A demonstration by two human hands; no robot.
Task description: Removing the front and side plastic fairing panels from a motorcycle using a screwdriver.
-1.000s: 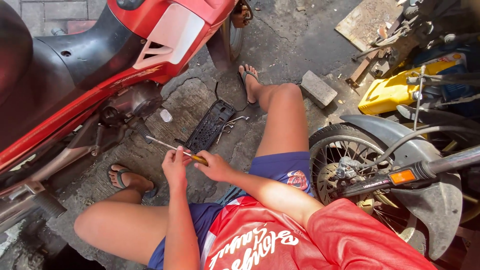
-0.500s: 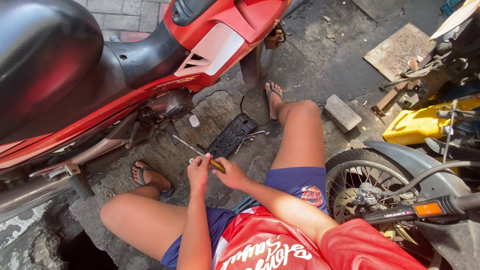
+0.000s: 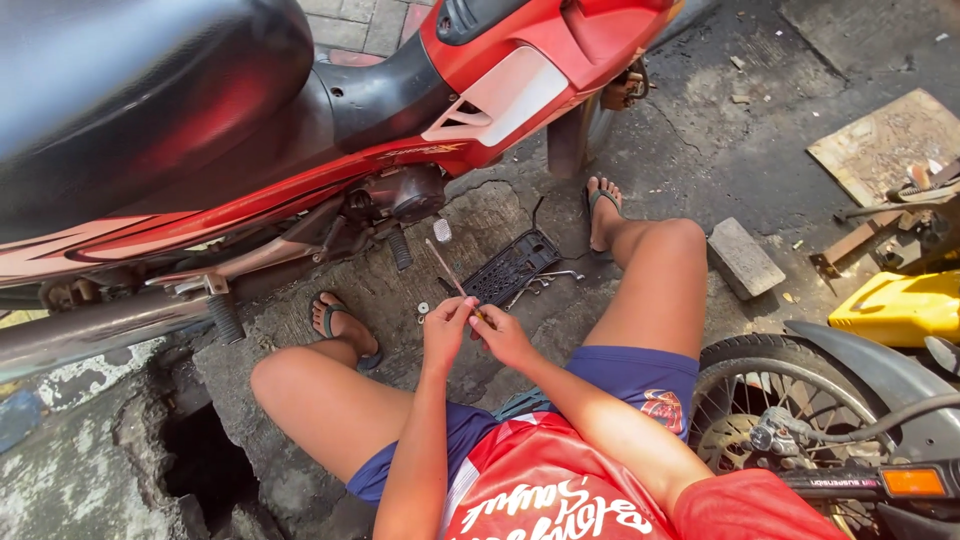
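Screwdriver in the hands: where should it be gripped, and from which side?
Grip the screwdriver by its handle end, the near end already pinched between the left hand and right hand. Probably come from the person's side, since the thin shaft slants up and away toward the red motorcycle.

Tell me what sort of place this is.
Most likely an outdoor, street-side motorbike repair spot. A red motorbike stands on cracked concrete ground, another bike's wheel is at the right, and small metal tools lie by a black tray. Both hands, left hand and right hand, hold a thin screwdriver.
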